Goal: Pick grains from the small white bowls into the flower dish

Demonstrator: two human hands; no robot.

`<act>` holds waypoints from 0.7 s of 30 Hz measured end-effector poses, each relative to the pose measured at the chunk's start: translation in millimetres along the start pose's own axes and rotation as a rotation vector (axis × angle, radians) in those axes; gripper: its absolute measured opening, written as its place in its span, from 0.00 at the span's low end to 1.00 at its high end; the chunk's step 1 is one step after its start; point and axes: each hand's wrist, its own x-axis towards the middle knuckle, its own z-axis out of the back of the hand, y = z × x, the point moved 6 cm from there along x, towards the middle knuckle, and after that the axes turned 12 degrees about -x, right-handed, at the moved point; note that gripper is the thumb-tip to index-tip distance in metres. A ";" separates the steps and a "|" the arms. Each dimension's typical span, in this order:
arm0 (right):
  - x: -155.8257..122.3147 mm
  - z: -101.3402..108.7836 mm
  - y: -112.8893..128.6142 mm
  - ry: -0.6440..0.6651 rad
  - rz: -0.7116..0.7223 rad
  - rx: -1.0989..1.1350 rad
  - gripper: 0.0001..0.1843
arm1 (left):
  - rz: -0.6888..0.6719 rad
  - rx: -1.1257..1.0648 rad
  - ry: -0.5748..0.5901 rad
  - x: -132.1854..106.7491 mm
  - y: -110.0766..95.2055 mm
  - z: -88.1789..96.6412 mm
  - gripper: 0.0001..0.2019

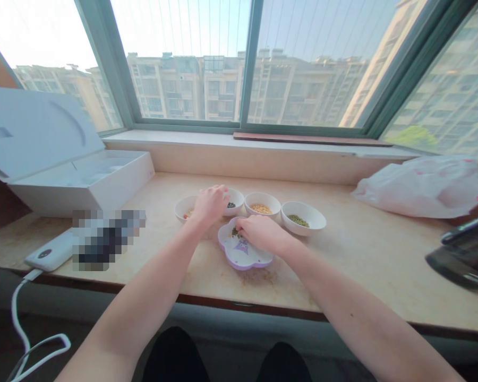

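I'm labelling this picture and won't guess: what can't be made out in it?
In the head view:
Whether the right hand grips anything: its fingers hide it.
Left side of the white round bowl of dark grains: behind the left hand.
What lies beside the white rounded device: pixelated.
Right end of the glossy black object: cut by frame edge.

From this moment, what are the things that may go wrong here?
The left hand is close over the bowl of dark beans, so a knock might tip it. That bowl stands right beside the bowl of yellow grains, so a push might shift both. The right hand is at the green beans in the plate; some might scatter over its rim.
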 end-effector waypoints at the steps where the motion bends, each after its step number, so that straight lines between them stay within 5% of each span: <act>1: -0.3 -1.4 0.6 0.007 0.009 -0.017 0.14 | -0.004 -0.005 0.000 0.0 0.1 -0.5 0.15; 4: -2.0 -3.7 1.9 0.020 0.029 -0.024 0.12 | -0.020 -0.026 -0.010 0.0 0.5 -1.3 0.14; 10: -1.9 13.5 -13.8 -0.132 -0.100 0.365 0.10 | -0.155 -0.265 -0.093 -2.6 -9.9 2.6 0.12; 16: 5.3 15.6 -36.3 -0.185 -0.124 1.353 0.19 | -0.364 -0.574 -0.217 -16.6 -31.8 15.9 0.14; 21: 2.9 19.9 -33.2 -0.133 -0.033 1.724 0.21 | -0.447 -0.628 -0.201 -24.9 -41.1 18.3 0.10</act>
